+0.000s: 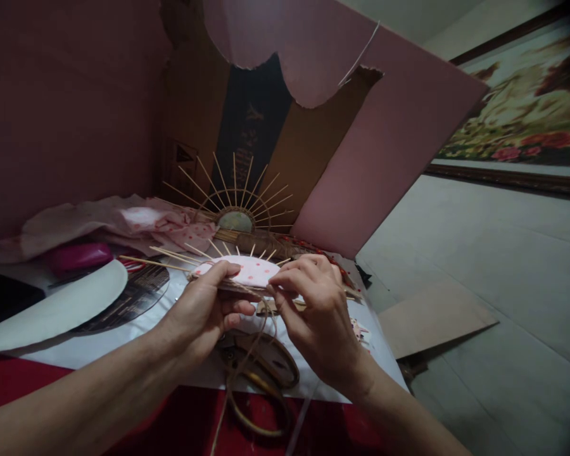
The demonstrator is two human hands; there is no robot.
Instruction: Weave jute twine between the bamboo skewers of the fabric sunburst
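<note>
Between my two hands is a white disc-like piece covered in red-dotted cloth (254,270), with thin wooden sticks fanning out from its far side. My left hand (199,310) grips its left end, thumb on top and fingers curled underneath. At the right end, my right hand (320,310) has thumb and fingers pinched at the edge; whether they hold cloth or twine is hidden. A strand of twine (227,405) runs along the near edge and loops down past the scissors (266,383), which lie below my hands on the table.
Behind stands a finished-looking stick sunburst (235,221) against a pink cardboard box (346,158). On the left lie dotted cloth (185,225), a magenta object (78,256), a white curved sheet (76,304) and a dark round mat (137,297). A cardboard piece (437,320) is at right.
</note>
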